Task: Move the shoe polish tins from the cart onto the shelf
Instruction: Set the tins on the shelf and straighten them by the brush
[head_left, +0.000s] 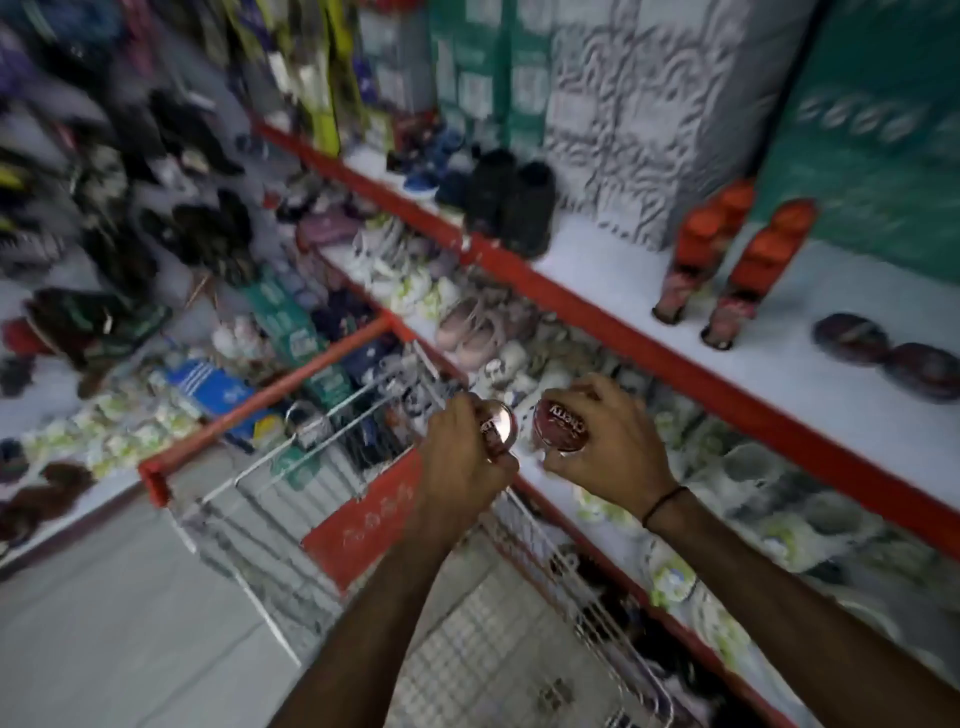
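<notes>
My left hand (462, 457) grips a shiny round shoe polish tin (498, 428) edge-on above the wire cart (311, 441). Just to its right, my right hand (613, 441) holds a dark red tin (558, 426) with white lettering, lid tilted toward me. Both tins hover over the cart's right edge, below the white shelf (649, 280) with a red front rim. Two more dark tins (852, 338) (924, 371) lie flat on that shelf at the far right.
Two pairs of red-capped bottles (727, 260) stand on the shelf left of the lying tins. Black shoes (509, 197) sit farther left, boxes behind. Lower shelves hold small shoes. The cart has a red handle (270, 395) and a red panel (363, 519).
</notes>
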